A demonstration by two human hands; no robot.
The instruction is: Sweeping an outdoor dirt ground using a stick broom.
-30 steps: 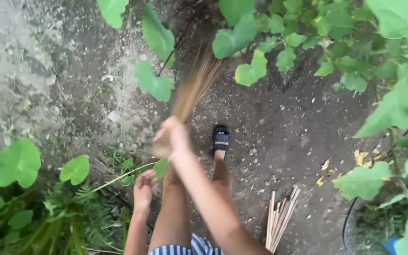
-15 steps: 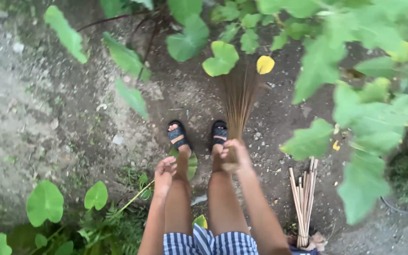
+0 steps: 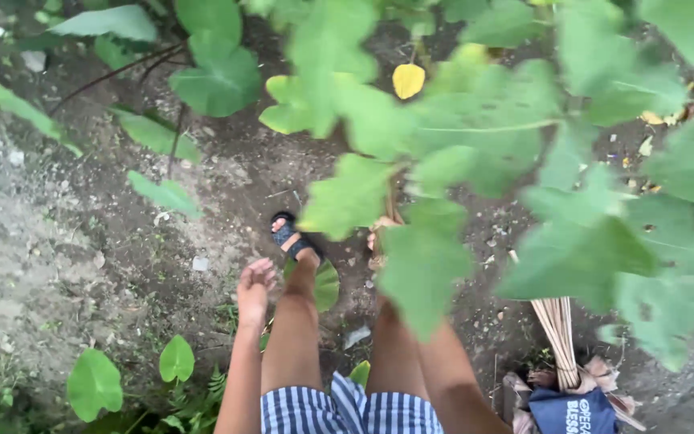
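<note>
Gripping broom (image 3: 392, 210), right fingers (image 3: 376, 239) leaf-hidden.

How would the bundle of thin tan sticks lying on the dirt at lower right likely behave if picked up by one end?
The bundle of thin tan sticks looks slender and dry, so probably light for its size. The long thin strands would likely flex and droop rather than stay rigid. Its far end is hidden under the green leaves, so whether it is bound or would splay apart is unclear.
</note>
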